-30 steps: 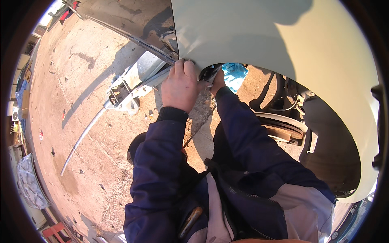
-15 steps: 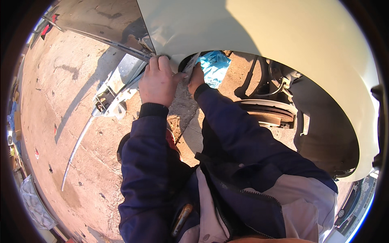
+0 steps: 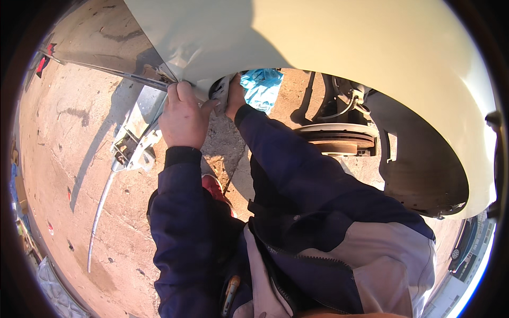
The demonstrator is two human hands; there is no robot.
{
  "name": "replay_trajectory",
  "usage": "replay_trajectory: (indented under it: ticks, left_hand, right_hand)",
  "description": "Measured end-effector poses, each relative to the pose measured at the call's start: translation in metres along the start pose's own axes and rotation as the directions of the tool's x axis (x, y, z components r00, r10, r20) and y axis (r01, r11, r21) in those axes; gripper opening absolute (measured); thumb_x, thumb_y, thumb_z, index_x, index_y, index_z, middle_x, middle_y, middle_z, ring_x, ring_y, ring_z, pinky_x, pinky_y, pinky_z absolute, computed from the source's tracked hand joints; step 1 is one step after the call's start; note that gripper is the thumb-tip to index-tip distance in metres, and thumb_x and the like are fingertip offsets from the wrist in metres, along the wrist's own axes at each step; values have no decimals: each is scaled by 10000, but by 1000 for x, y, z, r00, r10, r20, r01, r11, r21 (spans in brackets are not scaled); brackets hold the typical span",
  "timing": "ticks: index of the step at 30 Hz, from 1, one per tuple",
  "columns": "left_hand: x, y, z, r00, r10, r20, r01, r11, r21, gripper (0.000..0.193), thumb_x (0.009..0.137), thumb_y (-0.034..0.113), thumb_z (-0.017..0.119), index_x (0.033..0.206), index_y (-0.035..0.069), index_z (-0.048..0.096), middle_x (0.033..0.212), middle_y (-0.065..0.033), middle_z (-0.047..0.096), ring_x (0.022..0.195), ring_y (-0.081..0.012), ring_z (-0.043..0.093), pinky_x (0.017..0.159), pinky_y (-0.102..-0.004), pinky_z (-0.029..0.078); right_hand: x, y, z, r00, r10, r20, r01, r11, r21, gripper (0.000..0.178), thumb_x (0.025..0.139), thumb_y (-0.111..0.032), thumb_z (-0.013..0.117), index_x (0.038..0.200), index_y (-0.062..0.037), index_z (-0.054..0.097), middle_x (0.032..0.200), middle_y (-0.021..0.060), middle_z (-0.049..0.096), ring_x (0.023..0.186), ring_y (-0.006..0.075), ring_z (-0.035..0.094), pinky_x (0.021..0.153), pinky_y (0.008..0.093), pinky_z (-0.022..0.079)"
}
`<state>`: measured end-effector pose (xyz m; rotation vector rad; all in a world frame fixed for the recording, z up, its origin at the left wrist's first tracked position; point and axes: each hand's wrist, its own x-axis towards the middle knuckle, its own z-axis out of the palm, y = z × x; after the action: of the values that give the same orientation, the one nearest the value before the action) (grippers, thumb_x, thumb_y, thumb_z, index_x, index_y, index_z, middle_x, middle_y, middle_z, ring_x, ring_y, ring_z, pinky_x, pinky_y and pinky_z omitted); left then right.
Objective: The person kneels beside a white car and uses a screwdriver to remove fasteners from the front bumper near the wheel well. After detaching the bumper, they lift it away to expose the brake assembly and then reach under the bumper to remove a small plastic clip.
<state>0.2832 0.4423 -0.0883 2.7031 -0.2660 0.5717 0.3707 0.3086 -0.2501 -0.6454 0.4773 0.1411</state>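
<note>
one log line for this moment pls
left hand gripping fender lower edge | right hand under wheel arch, grip hidden | brake disc exposed

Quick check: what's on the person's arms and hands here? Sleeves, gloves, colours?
Both hands, the left hand and the right hand, are bare: no gloves. Both arms wear long dark navy sleeves, the left ending in a darker snug cuff. The jacket has lighter grey-lilac panels lower down.

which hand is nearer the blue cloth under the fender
Right. The right hand sits just left of the blue cloth, nearly touching it; the left hand is farther left, at the fender edge.
</note>
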Motion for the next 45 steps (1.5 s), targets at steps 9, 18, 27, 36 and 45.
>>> replay_trajectory:
  ticks: [9, 18, 27, 36, 45]
  left_hand:
    - [-4, 8, -3, 999, 3, 34, -5, 998, 66, 708, 801, 472, 979, 1111, 33, 519, 1197, -196, 665, 994, -467, 734, 753, -551, 610]
    - [0, 11, -8, 994, -25, 102, 12, 992, 126, 740, 796, 479, 982, 1151, 44, 500, 1206, -193, 662, 951, -439, 769, 747, -526, 637]
    - [3, 17, -14, 991, -25, 128, 8, 991, 131, 715, 797, 442, 991, 1127, 40, 501, 1158, -202, 673, 925, -439, 771, 738, -519, 633]
    - [6, 16, -16, 988, -29, 149, 6, 989, 151, 685, 833, 465, 962, 1107, 35, 505, 1181, -203, 679, 941, -446, 768, 737, -525, 627]
    - [3, 6, -4, 994, -12, 111, -3, 991, 136, 685, 833, 478, 958, 1112, 48, 503, 1199, -192, 681, 926, -437, 778, 713, -529, 630]
  right_hand:
    - [108, -154, -83, 930, -356, -88, 297, 871, -392, 388, 1080, -436, 612, 1213, -72, 644, 1035, 141, 679, 937, 283, 667, 792, 504, 532]
    - [140, -253, -108, 965, -255, -58, 251, 966, -65, 632, 1113, -430, 611, 1607, -82, 425, 1588, 239, 471, 1432, 419, 501, 1267, 622, 361]
    - [136, -257, -101, 907, -420, -29, 416, 905, -84, 719, 1022, -583, 744, 1552, -135, 557, 1639, 146, 526, 1527, 351, 455, 1285, 503, 343]
    - [130, -267, -94, 901, -435, 1, 432, 895, -106, 669, 1030, -533, 745, 1536, -134, 567, 1595, 129, 554, 1463, 332, 497, 1250, 507, 373]
    - [110, -268, -82, 898, -439, 25, 438, 889, -130, 620, 1038, -483, 747, 1520, -133, 578, 1551, 112, 582, 1399, 312, 540, 1214, 510, 403]
